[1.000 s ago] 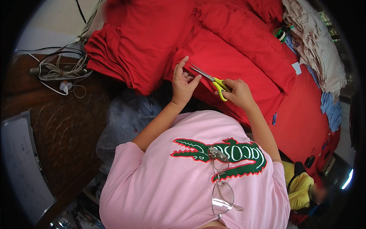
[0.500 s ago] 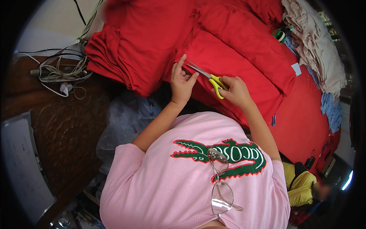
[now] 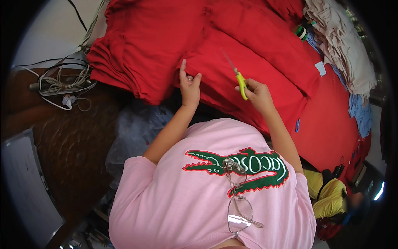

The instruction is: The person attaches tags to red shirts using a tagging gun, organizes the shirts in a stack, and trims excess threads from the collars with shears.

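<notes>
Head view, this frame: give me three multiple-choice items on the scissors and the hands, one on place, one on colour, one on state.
1. Where does the left hand rest?
A. on the red cloth
B. on the coiled cords
C. on the glasses

2. What colour are the handles of the scissors?
A. blue
B. yellow-green
C. black

3. How are the scissors held?
A. lying flat on the table
B. in the left hand
C. in the right hand, blades pointing up and away over the cloth

Answers:
1. A, the fingers lie on the folded red cloth's edge.
2. B, bright yellow-green shows in the grip.
3. C, the right hand's fingers close around the handles.
</notes>
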Tool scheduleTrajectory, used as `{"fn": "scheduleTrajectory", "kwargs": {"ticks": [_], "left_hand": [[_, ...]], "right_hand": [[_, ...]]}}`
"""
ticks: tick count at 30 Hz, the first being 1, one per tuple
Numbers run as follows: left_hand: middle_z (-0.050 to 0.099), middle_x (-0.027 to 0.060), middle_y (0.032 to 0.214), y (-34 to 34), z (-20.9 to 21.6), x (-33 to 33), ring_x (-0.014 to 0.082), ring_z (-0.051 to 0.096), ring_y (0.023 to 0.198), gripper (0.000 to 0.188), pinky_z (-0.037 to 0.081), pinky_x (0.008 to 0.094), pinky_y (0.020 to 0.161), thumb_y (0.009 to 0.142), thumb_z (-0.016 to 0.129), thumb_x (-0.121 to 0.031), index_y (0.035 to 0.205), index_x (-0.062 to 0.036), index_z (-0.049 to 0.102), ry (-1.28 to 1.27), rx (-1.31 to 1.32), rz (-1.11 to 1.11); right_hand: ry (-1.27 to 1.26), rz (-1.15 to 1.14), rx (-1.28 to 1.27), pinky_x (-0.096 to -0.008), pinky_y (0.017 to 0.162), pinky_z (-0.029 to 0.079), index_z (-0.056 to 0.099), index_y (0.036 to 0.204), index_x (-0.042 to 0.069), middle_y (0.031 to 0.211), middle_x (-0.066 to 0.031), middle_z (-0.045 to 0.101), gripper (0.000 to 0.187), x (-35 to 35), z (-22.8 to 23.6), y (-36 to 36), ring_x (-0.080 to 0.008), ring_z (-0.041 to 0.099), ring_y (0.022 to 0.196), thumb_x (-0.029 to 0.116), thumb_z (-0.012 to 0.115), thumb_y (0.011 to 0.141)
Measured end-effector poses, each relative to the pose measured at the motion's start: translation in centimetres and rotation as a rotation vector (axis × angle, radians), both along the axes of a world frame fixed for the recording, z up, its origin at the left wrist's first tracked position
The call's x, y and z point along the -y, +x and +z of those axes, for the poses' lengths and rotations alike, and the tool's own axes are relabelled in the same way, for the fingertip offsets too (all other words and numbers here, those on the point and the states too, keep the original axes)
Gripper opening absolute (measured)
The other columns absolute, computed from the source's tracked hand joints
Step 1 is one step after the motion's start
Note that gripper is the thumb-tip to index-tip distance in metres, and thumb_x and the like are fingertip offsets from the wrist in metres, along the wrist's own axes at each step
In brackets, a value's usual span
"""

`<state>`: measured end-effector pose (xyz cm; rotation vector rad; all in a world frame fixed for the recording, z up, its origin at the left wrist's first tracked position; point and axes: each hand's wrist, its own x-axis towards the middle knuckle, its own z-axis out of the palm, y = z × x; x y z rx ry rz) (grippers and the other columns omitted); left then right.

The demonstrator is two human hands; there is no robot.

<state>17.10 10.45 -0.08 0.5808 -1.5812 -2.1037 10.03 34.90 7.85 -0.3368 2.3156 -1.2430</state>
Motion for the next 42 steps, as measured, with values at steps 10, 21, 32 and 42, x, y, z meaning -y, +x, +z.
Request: {"fn": "scheduleTrajectory", "kwargs": {"ticks": [10,21,32,42], "left_hand": [[0.053,-0.0016,0.099,3.4,-4.4,-6.7,0.0051,0.048,0.084,0.044,0.041,0.0197,0.075,0.094,0.063,0.008,0.135,-0.0056,0.057,0.085,0.077,-0.079],[0.052,0.0050,0.123,1.9,0.8,-8.0,0.0073,0.058,0.089,0.068,0.055,0.0227,0.073,0.084,0.071,0.018,0.145,-0.0022,0.049,-0.090,-0.081,-0.126],[0.045,0.0068,0.128,2.6,3.1,-8.5,0.0079,0.056,0.083,0.087,0.055,0.0209,0.071,0.080,0.074,0.017,0.157,-0.0070,0.041,-0.286,-0.061,-0.152],[0.053,0.0073,0.134,2.5,4.3,-8.3,0.0108,0.064,0.104,0.083,0.056,0.0219,0.083,0.084,0.071,0.019,0.157,-0.0023,0.037,-0.272,-0.032,-0.167]], "right_hand": [[-0.103,-0.200,0.225,-0.0238,0.058,0.042,0.068,0.091,0.002,0.067,0.0057,0.054,0.026,-8.4,-2.2,4.1,-0.0040,0.053,0.062,0.025,0.081,0.096],[0.304,0.302,-0.486,-0.0430,0.072,0.043,0.063,0.081,0.006,0.069,-0.0109,0.060,0.042,-8.0,1.6,2.4,-0.0304,0.059,0.073,0.043,0.082,0.077],[0.209,0.388,-0.500,-0.0428,0.073,0.041,0.061,0.083,0.005,0.072,-0.0117,0.056,0.047,-7.4,0.3,1.3,-0.0313,0.056,0.074,0.046,0.084,0.077],[0.129,0.346,-0.335,-0.0404,0.071,0.044,0.071,0.080,0.006,0.062,-0.0092,0.062,0.039,-6.8,-0.4,1.2,-0.0289,0.058,0.058,0.043,0.085,0.080]]}}
